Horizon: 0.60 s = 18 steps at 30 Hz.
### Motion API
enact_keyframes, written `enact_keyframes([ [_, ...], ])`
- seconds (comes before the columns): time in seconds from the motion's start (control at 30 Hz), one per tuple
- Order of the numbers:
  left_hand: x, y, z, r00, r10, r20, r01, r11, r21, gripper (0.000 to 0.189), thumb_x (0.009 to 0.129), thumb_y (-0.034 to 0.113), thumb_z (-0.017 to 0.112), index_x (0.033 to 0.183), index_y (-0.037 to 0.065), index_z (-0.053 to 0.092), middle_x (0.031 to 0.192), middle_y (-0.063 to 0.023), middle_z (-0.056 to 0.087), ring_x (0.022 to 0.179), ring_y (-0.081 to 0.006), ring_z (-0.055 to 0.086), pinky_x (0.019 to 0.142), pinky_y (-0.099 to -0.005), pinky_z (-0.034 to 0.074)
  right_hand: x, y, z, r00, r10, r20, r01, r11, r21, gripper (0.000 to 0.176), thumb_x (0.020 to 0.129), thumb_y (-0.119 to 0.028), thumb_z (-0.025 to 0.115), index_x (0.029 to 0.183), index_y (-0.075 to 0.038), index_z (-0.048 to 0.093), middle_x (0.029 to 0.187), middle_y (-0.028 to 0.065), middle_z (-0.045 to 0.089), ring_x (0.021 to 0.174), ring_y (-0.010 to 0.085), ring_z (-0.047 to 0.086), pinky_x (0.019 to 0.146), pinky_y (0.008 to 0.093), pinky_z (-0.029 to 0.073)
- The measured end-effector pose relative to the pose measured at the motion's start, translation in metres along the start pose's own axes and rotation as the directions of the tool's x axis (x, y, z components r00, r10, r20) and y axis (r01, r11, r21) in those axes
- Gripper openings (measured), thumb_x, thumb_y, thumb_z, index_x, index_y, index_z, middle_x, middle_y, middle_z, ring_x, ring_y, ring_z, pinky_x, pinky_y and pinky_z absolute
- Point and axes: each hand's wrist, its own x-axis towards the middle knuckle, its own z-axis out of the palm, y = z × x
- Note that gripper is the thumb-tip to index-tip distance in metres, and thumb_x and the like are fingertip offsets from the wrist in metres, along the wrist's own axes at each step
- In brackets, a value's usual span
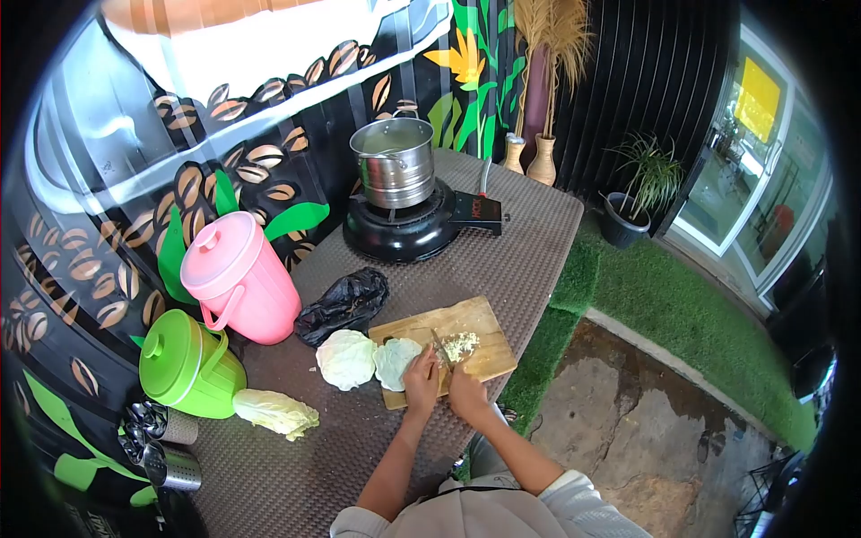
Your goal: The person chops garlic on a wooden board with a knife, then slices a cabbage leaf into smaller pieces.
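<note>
My right hand [466, 392] is closed around the handle of a knife [440, 344], whose blade rests on a wooden cutting board [489, 314]. Beside the blade lies a small heap of finely chopped pale bits [463, 344]. My left hand [420, 383] is on the board close to the blade, fingers bent and pressed together; whatever they pinch is hidden. Just left of that hand, a pale green cabbage piece [393, 362] overlaps the board's edge. Another round cabbage piece [346, 360] sits next to it on the woven-textured table [296, 466].
Behind the board are a black plastic bag [343, 305] and a steel pot [393, 170] on a black stove [399, 229]. At left stand a pink jug [256, 287], a green jug [202, 372], a napa cabbage [273, 412] and metal cutlery holders [172, 466]. The table's edge runs along the right.
</note>
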Motion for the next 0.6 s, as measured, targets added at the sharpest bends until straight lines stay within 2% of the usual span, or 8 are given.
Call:
enact_keyframes([
  [0.03,0.000,0.001,-0.001,1.000,0.001,0.002,-0.001,1.000,0.002,0.042,0.079,-0.005,0.062,0.121,0.003,0.060,0.093,-0.0148,0.067,0.083,-0.0267,0.065,0.074,-0.0352,0.051,0.006,0.000,-0.007,0.996,-0.087,-0.017,0.087,0.996,-0.014,0.026,0.089,-0.015,0.051,0.105,0.005,0.046,0.088,0.0285,0.064,0.080,0.0410,0.067,0.068,0.0452,0.055],
  [0.07,0.000,0.002,0.000,1.000,-0.012,-0.009,0.012,1.000,0.002,0.042,0.080,-0.006,0.062,0.120,0.004,0.061,0.094,-0.0141,0.067,0.083,-0.0250,0.065,0.075,-0.0335,0.051,0.010,0.000,-0.013,0.996,-0.085,0.014,0.085,0.996,-0.023,0.026,0.090,-0.019,0.049,0.101,0.005,0.044,0.084,0.0279,0.064,0.080,0.0434,0.065,0.071,0.0505,0.053],
  [0.2,0.001,0.002,-0.001,0.999,-0.036,0.016,0.035,0.999,0.031,0.039,0.081,-0.005,0.062,0.119,0.003,0.061,0.094,-0.0134,0.067,0.083,-0.0232,0.066,0.076,-0.0316,0.052,-0.002,-0.003,-0.021,0.993,-0.081,0.083,0.085,0.996,-0.037,0.026,0.090,-0.018,0.049,0.103,0.004,0.045,0.086,0.0284,0.064,0.082,0.0439,0.065,0.072,0.0505,0.052],
  [0.27,0.001,-0.007,0.001,1.000,-0.015,0.020,0.015,1.000,0.018,0.038,0.081,-0.004,0.063,0.118,0.002,0.061,0.094,-0.0137,0.067,0.083,-0.0230,0.066,0.075,-0.0314,0.052,-0.015,-0.004,-0.002,0.998,0.056,0.015,-0.057,0.998,0.039,0.027,0.090,-0.018,0.048,0.106,0.004,0.045,0.087,0.0293,0.064,0.084,0.0442,0.064,0.072,0.0512,0.052],
  [0.4,0.001,-0.003,0.000,0.999,-0.041,0.026,0.041,0.999,0.005,0.034,0.081,-0.003,0.064,0.115,0.001,0.063,0.092,-0.0144,0.068,0.080,-0.0225,0.066,0.074,-0.0310,0.052,-0.010,-0.007,-0.001,0.990,0.126,0.065,-0.128,0.991,0.034,0.030,0.084,-0.010,0.057,0.107,0.005,0.046,0.091,0.0267,0.066,0.084,0.0404,0.067,0.072,0.0467,0.055],
  [0.5,0.006,0.000,-0.001,0.989,-0.148,0.020,0.150,0.985,-0.088,0.028,0.080,-0.004,0.063,0.107,0.001,0.066,0.085,-0.0161,0.066,0.080,-0.0262,0.065,0.071,-0.0336,0.052,0.004,-0.002,-0.023,0.997,-0.003,0.083,0.006,0.999,-0.034,0.036,0.082,-0.010,0.060,0.109,0.006,0.045,0.093,0.0265,0.066,0.087,0.0402,0.066,0.074,0.0466,0.054],
  [0.57,0.015,0.002,-0.005,0.987,-0.150,0.053,0.153,0.987,-0.049,0.024,0.079,-0.001,0.064,0.103,-0.001,0.067,0.085,-0.0181,0.066,0.081,-0.0287,0.064,0.072,-0.0366,0.051,0.007,0.000,-0.036,0.986,-0.043,0.163,0.041,0.999,0.012,0.031,0.089,-0.021,0.047,0.104,0.006,0.046,0.088,0.0313,0.063,0.086,0.0450,0.064,0.074,0.0520,0.051],
  [0.6,0.020,0.000,-0.004,0.994,-0.093,0.054,0.090,0.994,0.058,0.022,0.078,0.000,0.064,0.100,-0.001,0.067,0.084,-0.0185,0.065,0.082,-0.0306,0.063,0.073,-0.0388,0.050,0.007,0.001,-0.036,0.987,-0.042,0.157,0.044,0.999,-0.009,0.031,0.089,-0.020,0.048,0.103,0.007,0.046,0.088,0.0307,0.064,0.085,0.0446,0.064,0.074,0.0521,0.051],
])
